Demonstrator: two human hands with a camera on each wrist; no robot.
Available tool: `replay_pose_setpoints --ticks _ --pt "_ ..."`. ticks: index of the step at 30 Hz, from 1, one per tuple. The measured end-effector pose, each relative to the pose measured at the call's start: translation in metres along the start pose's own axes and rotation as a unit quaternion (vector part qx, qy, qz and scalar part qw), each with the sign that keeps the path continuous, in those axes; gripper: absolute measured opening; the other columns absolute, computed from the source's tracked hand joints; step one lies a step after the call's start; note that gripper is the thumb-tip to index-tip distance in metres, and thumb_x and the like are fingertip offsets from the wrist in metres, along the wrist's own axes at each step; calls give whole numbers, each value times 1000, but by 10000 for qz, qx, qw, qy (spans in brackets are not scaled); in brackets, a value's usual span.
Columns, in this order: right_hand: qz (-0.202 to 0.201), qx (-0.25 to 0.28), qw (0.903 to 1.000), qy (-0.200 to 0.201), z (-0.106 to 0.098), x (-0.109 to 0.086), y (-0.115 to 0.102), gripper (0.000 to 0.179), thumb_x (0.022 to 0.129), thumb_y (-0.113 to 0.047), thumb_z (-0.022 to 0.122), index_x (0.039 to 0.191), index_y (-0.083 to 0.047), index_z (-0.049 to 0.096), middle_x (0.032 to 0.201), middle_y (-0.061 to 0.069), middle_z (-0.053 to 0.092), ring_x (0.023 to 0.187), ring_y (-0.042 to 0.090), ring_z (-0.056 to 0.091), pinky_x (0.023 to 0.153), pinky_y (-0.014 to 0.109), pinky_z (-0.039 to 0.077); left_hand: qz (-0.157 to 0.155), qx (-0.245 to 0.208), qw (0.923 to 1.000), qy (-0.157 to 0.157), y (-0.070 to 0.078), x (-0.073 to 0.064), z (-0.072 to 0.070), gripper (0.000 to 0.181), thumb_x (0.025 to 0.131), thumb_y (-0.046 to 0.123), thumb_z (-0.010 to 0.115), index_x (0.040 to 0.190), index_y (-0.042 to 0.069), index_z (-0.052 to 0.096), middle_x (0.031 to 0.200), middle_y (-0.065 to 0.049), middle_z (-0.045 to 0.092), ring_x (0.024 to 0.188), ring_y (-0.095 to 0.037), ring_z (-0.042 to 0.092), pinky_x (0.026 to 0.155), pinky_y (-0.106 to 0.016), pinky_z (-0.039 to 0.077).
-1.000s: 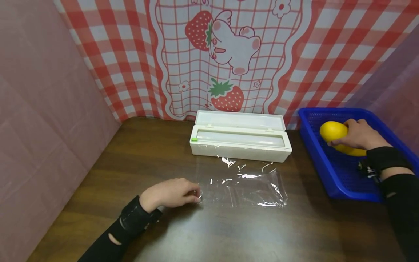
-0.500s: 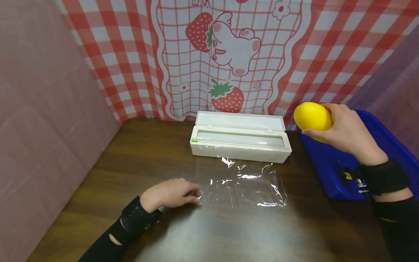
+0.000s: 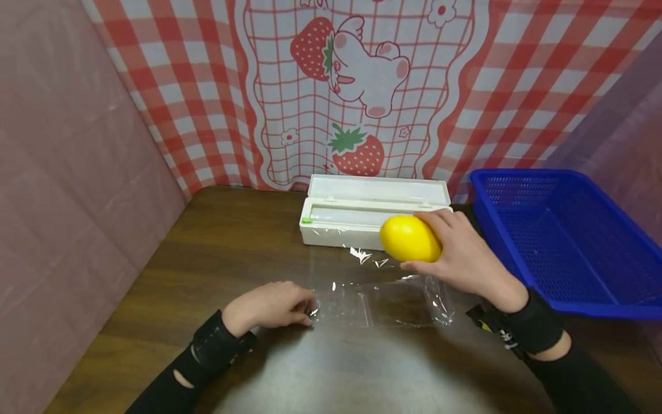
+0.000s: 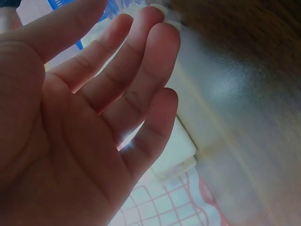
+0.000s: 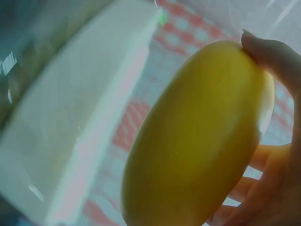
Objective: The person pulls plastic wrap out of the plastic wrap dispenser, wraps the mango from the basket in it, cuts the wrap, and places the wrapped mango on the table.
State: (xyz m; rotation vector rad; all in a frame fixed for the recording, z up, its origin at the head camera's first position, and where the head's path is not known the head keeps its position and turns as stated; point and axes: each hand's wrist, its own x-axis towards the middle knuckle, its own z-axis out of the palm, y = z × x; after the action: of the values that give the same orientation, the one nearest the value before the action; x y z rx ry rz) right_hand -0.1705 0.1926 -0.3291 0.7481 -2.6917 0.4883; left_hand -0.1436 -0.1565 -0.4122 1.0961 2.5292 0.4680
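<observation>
In the head view my right hand (image 3: 465,259) grips a smooth, oblong yellow fruit (image 3: 408,238) and holds it above a sheet of clear plastic wrap (image 3: 351,305). The right wrist view shows the thumb at one end of the fruit (image 5: 197,136) and fingers behind it. My left hand (image 3: 271,305) is low over the table and pinches the left corner of the wrap between thumb and fingers. Its palm and bent fingers fill much of the left wrist view. The wrap stretches from the front of a white wrap dispenser box (image 3: 336,236), whose lid stands up.
A blue plastic basket (image 3: 561,230) stands on the right. Behind the dispenser hangs a red-and-white checked cloth (image 3: 207,103) with strawberry prints. A pink cloth (image 3: 77,172) borders the left side of the brown wooden table (image 3: 207,230).
My right hand has lifted the yellow fruit out of the blue basket and carried it left, over the wrap in front of the dispenser. The left hand has stayed in place.
</observation>
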Motion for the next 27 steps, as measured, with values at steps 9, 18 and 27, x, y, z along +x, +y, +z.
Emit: replay_pose_setpoints --ticks 9,18,27 --pt "-558 270 9967 -528 66 -4 -17 87 61 -72 64 128 -17 50 114 1 51 100 20 42 82 41 39 -62 0 9999 87 0 5 3 26 86 42 59 103 22 59 67 12 50 58 -4 47 54 -22 41" --pt "-662 184 9941 -838 102 -7 -26 89 61 -72 65 128 -16 51 113 1 51 98 20 40 83 39 37 -201 133 9997 30 1 8 11 28 81 46 64 95 24 55 65 12 48 57 -4 46 53 -23 39" --pt "-408 222 9928 -1106 114 -9 -25 90 66 -72 61 133 -14 48 114 4 49 98 24 39 79 38 36 -155 303 9994 16 0 8 13 24 78 40 69 85 24 52 67 12 47 59 -5 46 53 -23 38"
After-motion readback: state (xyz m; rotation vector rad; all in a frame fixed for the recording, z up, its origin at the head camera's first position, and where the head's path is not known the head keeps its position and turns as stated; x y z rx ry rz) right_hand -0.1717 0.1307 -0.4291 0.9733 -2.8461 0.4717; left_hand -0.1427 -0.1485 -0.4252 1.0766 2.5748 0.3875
